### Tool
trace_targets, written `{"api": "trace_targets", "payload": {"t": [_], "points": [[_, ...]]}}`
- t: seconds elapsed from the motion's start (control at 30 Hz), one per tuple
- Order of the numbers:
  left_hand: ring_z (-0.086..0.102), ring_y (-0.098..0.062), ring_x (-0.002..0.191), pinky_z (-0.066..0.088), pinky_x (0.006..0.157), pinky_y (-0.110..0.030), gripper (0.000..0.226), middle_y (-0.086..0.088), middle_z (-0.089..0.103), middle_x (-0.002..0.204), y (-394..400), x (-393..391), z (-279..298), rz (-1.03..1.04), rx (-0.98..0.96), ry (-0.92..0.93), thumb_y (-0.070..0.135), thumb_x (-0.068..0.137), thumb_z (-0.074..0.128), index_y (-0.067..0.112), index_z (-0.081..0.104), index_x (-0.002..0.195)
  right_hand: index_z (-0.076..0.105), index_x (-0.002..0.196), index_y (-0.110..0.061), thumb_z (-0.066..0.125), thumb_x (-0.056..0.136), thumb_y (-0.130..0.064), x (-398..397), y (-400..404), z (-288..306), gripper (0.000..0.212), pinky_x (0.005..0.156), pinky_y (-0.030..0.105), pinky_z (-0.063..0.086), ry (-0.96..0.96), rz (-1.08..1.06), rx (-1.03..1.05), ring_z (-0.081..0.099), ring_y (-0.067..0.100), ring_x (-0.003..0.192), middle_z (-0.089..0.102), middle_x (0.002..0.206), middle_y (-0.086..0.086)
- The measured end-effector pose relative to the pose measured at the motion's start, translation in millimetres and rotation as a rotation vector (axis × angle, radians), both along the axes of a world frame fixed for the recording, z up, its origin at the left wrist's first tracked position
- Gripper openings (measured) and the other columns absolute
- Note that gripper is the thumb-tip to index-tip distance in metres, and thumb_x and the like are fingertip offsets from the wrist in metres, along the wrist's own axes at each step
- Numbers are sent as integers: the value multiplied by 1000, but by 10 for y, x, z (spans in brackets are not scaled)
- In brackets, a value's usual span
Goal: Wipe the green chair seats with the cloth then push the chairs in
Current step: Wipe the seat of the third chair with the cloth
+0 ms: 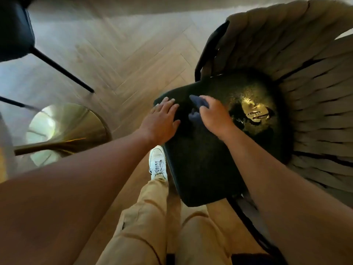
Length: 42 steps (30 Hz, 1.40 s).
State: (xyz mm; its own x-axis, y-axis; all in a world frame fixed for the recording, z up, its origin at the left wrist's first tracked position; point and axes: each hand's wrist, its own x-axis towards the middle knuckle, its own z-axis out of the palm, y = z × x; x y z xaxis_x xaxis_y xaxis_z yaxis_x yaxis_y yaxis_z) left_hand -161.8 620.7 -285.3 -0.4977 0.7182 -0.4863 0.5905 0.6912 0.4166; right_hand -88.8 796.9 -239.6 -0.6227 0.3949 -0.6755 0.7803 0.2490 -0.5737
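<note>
A dark green chair seat [206, 161] fills the middle right of the head view, with a bright glare patch on its far side. Grey woven straps form the chair's back [309, 54] at the right. My right hand [214, 116] presses a dark blue cloth [197, 106] onto the seat's far left part, fingers closed over it. My left hand [162, 123] lies flat on the seat's left edge, fingers spread, holding nothing.
A second dark chair [15, 29] with thin black legs stands at the top left. A round brass table base [65, 129] sits on the herringbone wood floor [137, 50] at the left. My leg and white shoe [157, 163] are beside the seat.
</note>
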Motion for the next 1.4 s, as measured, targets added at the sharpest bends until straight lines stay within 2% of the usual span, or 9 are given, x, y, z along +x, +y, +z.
{"api": "trace_targets", "payload": {"t": [0.07,0.13,0.23,0.47,0.7,1.0,1.17,1.3,1.4], "points": [[-4,-22,157,-1,126,-40,63,-6,7,170,166,-61,-264,27,42,76,43,108,36,16,17,162,32,156,-16,46,101,-15,-176,81,-349,57,119,35,23,84,135,207,26,20,150,29,163,5],[-7,-22,157,-7,126,-38,65,-7,3,171,231,-55,-533,48,36,137,46,109,29,13,12,162,19,160,-15,49,99,-24,-239,126,-692,69,125,41,7,131,277,361,6,23,155,11,168,7],[-10,-23,157,-11,125,-37,68,-10,-4,170,166,53,-890,42,9,219,48,109,24,11,4,163,12,160,-13,49,97,-34,-220,150,-1145,76,126,45,2,222,377,427,-2,27,155,3,169,10],[5,-30,157,2,128,-45,68,-14,10,169,109,87,-1161,41,128,362,35,102,33,7,15,161,39,151,-5,46,95,-25,-200,-35,-1522,60,124,48,17,487,180,539,22,32,152,33,161,14],[9,-34,156,4,128,-48,72,-18,14,168,110,94,-1181,59,206,341,34,97,33,3,19,160,66,126,-3,51,93,-6,-46,-49,-1541,36,114,49,37,708,214,544,49,27,136,60,139,12],[7,-34,156,3,128,-48,71,-18,13,168,118,79,-1147,53,260,284,32,96,28,2,19,160,75,110,-3,52,94,-2,391,1,-1421,28,108,42,46,730,393,356,61,19,124,69,126,9],[0,-29,157,-4,128,-41,70,-14,6,170,124,60,-1020,57,225,240,34,98,25,6,13,161,77,90,-8,52,93,-2,666,30,-1209,25,98,38,53,593,393,174,67,10,108,75,107,5],[-3,-25,157,-9,126,-36,68,-10,4,170,232,30,-930,77,179,247,41,105,29,9,11,162,72,87,-5,45,96,3,814,158,-965,30,89,29,58,453,154,-16,69,6,99,73,102,3],[-3,-24,157,-13,124,-31,68,-9,4,170,444,-54,-934,-39,196,302,45,108,33,11,11,162,69,96,-4,39,98,0,728,317,-835,30,91,26,56,559,-99,102,67,6,104,70,110,2]]}}
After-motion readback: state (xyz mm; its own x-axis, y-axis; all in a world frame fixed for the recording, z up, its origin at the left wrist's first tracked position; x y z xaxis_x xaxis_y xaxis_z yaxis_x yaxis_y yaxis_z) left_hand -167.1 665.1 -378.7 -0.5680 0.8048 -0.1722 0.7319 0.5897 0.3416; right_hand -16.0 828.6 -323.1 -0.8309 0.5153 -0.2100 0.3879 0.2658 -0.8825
